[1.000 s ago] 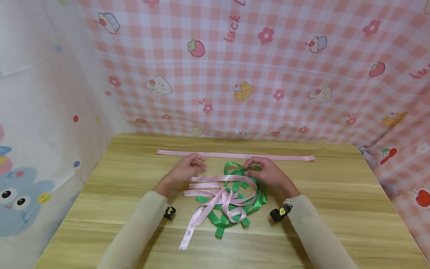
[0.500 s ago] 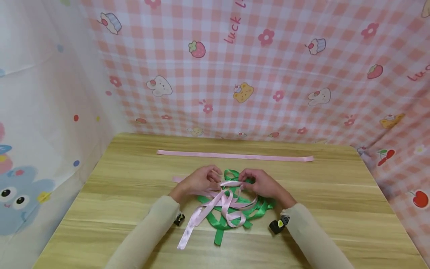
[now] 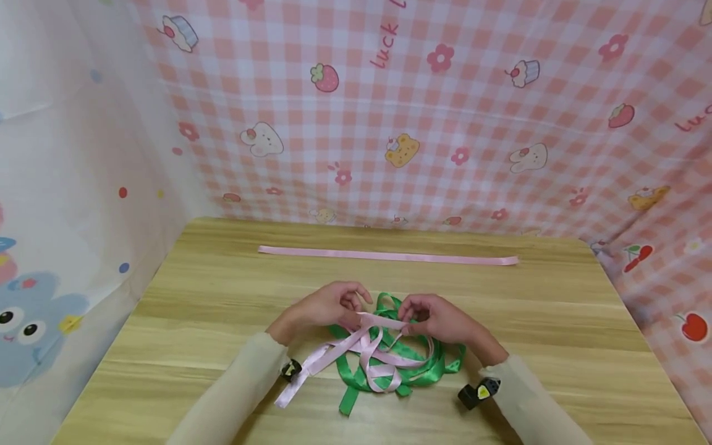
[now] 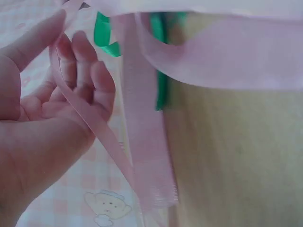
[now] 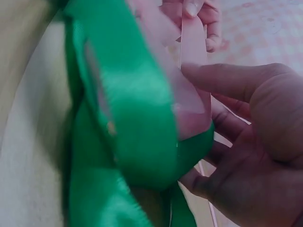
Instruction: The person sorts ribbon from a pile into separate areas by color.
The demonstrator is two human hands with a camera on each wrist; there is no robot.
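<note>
My left hand [image 3: 325,307] and right hand [image 3: 445,320] pinch a pink ribbon [image 3: 382,321], which stretches between them just over a tangled pile. In the left wrist view a strip of that ribbon [image 4: 102,132] runs from the thumb and fingertips down across the palm. Seen from the right wrist, my right thumb [image 5: 222,80] presses the pink ribbon against the fingers, and a green ribbon [image 5: 137,109] loops close beside them. Below the hands, the green ribbons [image 3: 431,375] and other pink ribbons [image 3: 369,371] lie looped over each other on the table.
A separate pink ribbon [image 3: 389,256] lies straight across the back of the wooden table [image 3: 567,321]. Behind it hangs a pink checked cloth [image 3: 361,123]. A white cloth [image 3: 72,154] hangs at the left.
Both hands have moved toward me. The left hand moved right, then slightly back left, and has taken hold of a pink ribbon, now drawn taut between both hands. Green loops shifted toward me.
</note>
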